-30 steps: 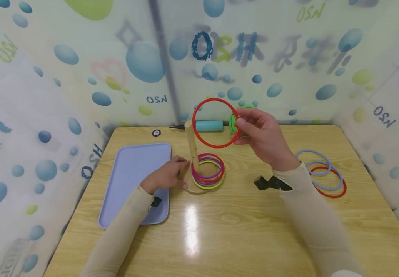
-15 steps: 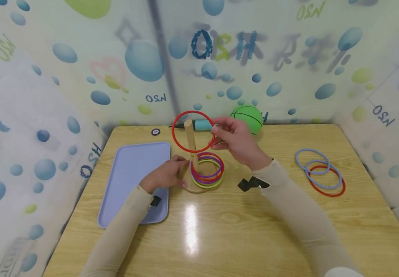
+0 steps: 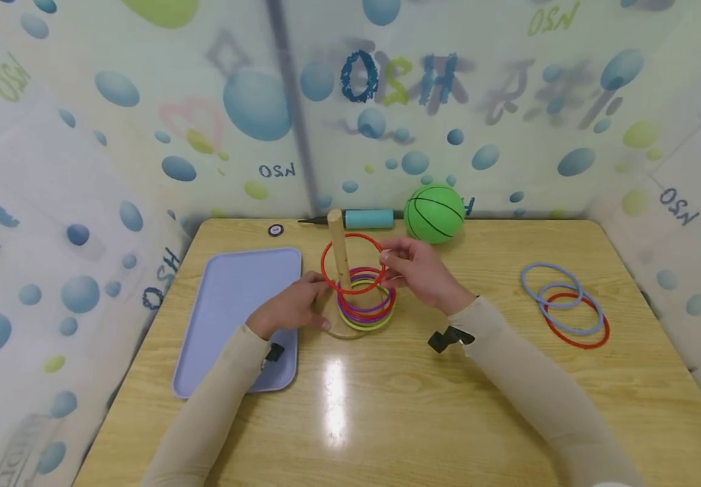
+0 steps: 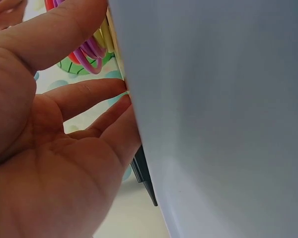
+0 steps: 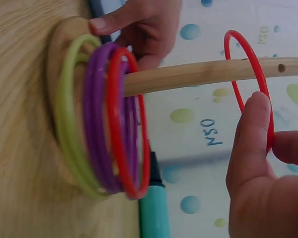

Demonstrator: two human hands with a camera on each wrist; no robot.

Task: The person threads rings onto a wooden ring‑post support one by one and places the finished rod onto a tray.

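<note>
A thin red ring (image 3: 353, 235) is pinched at its right side by the thumb and fingers of my right hand (image 3: 423, 270). It encircles the upright wooden post (image 3: 338, 237) partway down, tilted. In the right wrist view this red ring (image 5: 258, 67) hangs well above a stack of rings around the post: yellow-green lowest, purple (image 5: 94, 124) above, another red (image 5: 114, 114) on top. My left hand (image 3: 289, 308) holds the left edge of the stand's round wooden base (image 3: 329, 310), thumb in front, fingers behind. In the left wrist view its fingertips (image 4: 116, 87) are partly hidden by the tray.
A pale blue tray (image 3: 247, 291) lies at left, under the left wrist. Two light blue rings (image 3: 545, 264) overlap a red ring (image 3: 584, 347) at right. Along the back are a green ball (image 3: 434, 214), a turquoise pump (image 3: 370, 218) and a small dark disc (image 3: 275, 230).
My right hand has carried the red ring left to the post, over its top and down around it. The left hand has stayed at the base.
</note>
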